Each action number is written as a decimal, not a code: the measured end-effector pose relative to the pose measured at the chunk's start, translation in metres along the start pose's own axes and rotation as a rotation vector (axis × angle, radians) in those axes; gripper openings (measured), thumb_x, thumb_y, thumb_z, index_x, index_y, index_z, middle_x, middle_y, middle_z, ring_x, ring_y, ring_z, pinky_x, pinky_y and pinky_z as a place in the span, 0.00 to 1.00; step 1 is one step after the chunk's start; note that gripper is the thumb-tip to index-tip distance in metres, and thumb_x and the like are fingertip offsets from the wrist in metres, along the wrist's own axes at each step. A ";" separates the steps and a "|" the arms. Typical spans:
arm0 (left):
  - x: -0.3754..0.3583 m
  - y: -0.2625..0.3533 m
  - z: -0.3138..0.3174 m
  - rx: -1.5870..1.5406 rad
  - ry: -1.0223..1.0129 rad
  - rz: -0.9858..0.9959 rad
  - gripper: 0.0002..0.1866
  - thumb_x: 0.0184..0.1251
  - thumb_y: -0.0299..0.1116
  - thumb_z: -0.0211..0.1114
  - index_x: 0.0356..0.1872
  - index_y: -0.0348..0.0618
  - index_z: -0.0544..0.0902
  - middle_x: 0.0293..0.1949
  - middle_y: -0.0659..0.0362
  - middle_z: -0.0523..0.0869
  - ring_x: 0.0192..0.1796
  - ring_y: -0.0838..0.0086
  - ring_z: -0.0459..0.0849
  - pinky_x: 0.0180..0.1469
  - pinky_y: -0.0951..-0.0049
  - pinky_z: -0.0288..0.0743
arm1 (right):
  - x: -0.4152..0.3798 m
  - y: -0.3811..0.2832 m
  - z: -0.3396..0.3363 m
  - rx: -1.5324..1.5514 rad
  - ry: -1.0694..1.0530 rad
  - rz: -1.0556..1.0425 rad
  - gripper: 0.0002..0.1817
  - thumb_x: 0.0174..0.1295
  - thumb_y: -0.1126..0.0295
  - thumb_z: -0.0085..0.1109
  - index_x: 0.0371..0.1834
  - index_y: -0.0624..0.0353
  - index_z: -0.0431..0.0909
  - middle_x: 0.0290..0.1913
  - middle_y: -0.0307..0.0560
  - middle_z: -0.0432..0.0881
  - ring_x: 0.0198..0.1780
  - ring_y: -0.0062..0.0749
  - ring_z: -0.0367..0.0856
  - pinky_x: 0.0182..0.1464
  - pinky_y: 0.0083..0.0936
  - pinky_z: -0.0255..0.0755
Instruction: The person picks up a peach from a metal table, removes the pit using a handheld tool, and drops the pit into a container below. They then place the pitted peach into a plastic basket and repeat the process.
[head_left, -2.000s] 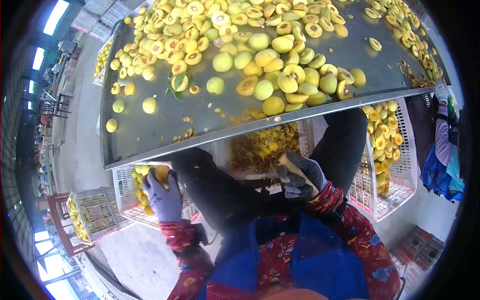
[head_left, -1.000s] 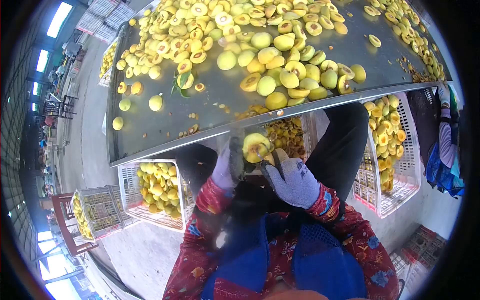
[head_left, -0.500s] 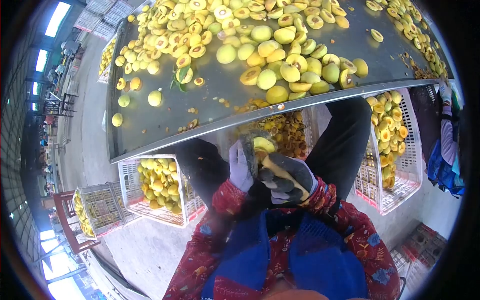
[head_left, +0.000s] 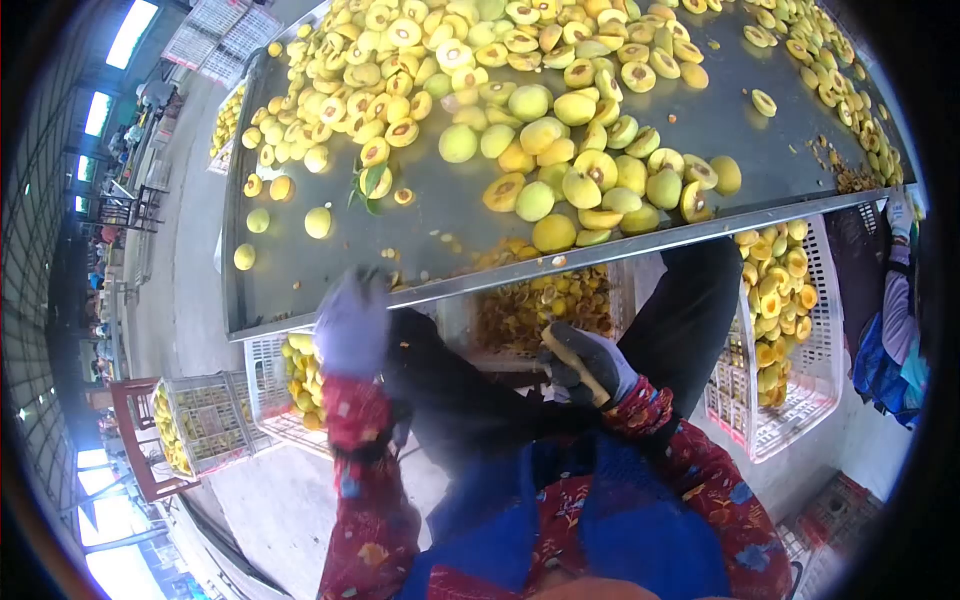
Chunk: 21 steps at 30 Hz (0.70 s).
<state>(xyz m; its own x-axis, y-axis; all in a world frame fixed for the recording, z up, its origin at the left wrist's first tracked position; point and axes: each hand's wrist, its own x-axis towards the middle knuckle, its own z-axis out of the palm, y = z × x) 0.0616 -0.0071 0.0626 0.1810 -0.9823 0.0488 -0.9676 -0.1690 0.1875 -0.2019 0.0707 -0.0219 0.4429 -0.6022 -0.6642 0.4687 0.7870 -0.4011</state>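
Note:
My left hand (head_left: 352, 320), in a pale purple glove, is raised and blurred at the front edge of the metal table (head_left: 330, 270). Only its back shows, so whatever it holds is hidden. My right hand (head_left: 590, 365), in a grey glove, rests low over my lap with its fingers closed around a knife with a yellow handle (head_left: 562, 347). Yellow peaches (head_left: 560, 150), whole and halved, are heaped on the table above both hands. My dark trouser legs reach under the table.
Under the table, a white crate (head_left: 262, 365) of peeled fruit is at the left. A middle crate (head_left: 540, 300) holds pits and scraps, and a right crate (head_left: 800, 350) holds halves. Another crate (head_left: 200, 420) and a red stool (head_left: 135, 440) stand farther left. A co-worker's sleeve (head_left: 895, 300) shows at the right.
My left hand held a peach against the knife in front of me; it has swung away left and up to the table edge. My right hand has dropped slightly with the knife.

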 end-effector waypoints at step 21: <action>-0.007 0.075 0.050 -1.418 -0.710 -0.038 0.19 0.70 0.40 0.54 0.57 0.41 0.70 0.43 0.57 0.80 0.34 0.76 0.81 0.31 0.78 0.77 | -0.022 -0.027 0.004 -1.504 0.344 -1.095 0.19 0.62 0.64 0.54 0.49 0.70 0.72 0.24 0.57 0.78 0.25 0.43 0.79 0.26 0.35 0.71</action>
<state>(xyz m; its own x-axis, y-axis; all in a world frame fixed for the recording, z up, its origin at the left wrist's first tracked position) -0.0204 -0.0173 0.0276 -0.3082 -0.8847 -0.3496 0.0517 -0.3826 0.9225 -0.2210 0.0622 0.0063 0.2130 -0.9504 0.2267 -0.6510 -0.3111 -0.6924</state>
